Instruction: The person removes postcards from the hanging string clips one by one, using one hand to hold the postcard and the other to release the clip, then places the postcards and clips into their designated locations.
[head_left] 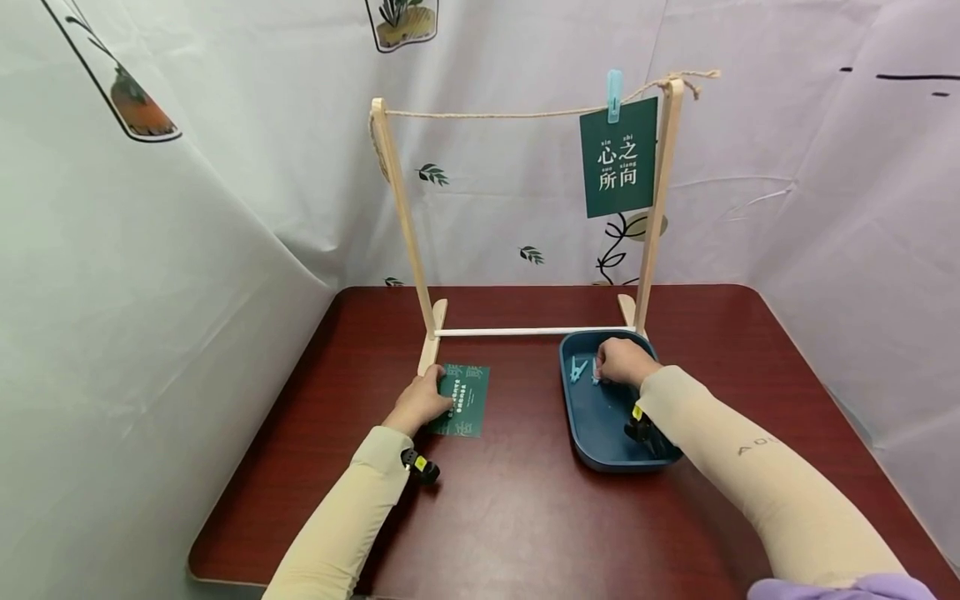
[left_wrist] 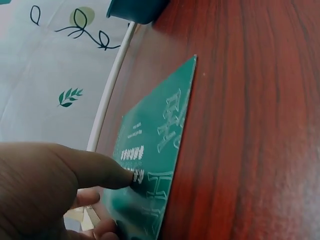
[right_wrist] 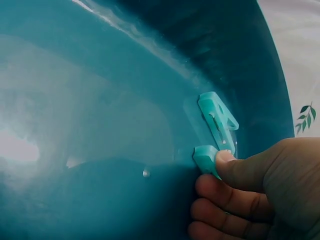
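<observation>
My left hand [head_left: 420,404] pinches the left edge of a green printed card [head_left: 468,404] by the left foot of the wooden stand. In the left wrist view the thumb lies on the card's printed face, with the other fingers beneath, and the card's near part is partly hidden. My right hand [head_left: 626,362] reaches into a blue tray [head_left: 600,437]. There, thumb and fingers pinch a light-blue clothespin [right_wrist: 203,156], most of which the fingertips cover. Right beside it in the tray lies another clothespin [right_wrist: 216,120].
A wooden stand [head_left: 405,221] with a white crossbar [head_left: 517,332] rises at the back of the table. Twine [head_left: 487,115] runs between its posts. Near the right post, a clothespin [head_left: 615,87] holds a second green card [head_left: 621,187] on the twine. Patterned cloth [head_left: 510,192] hangs behind.
</observation>
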